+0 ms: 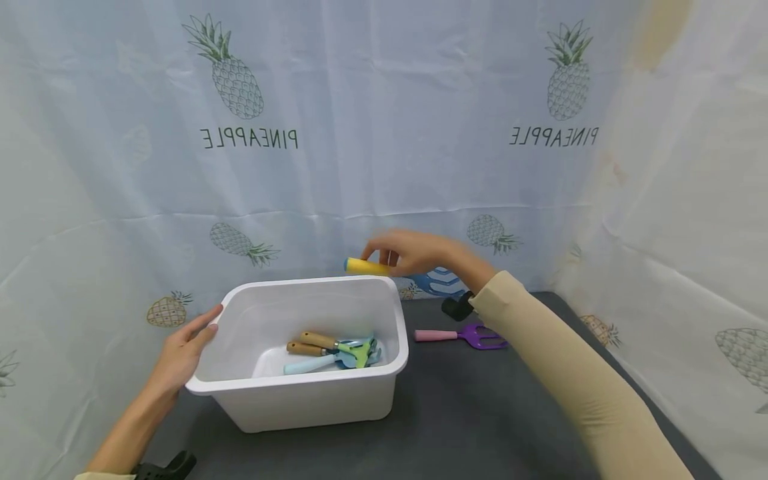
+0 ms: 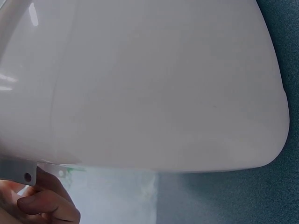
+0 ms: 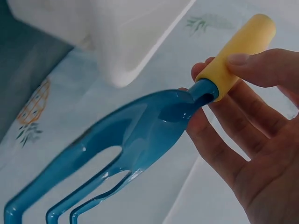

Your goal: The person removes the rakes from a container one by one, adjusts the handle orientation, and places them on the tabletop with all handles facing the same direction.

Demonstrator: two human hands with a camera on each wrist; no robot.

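My right hand (image 1: 414, 252) pinches the yellow handle of a blue toy garden rake (image 3: 135, 121) between thumb and fingers. It holds the rake in the air beside the far right corner of a white plastic basin (image 1: 312, 390); the bent prongs show in the right wrist view. My left hand (image 1: 183, 350) grips the basin's left rim. Inside the basin lie several small garden tools: wooden handles (image 1: 318, 340), a light blue handle (image 1: 309, 365) and a green tool head (image 1: 360, 351). Their blue heads overlap, so their kinds are partly hidden.
On the dark table (image 1: 474, 407), right of the basin, lies a purple garden fork (image 1: 482, 337) with a pink handle, close to my right sleeve. A pineapple-print curtain (image 1: 384, 133) hangs behind the table and along its sides.
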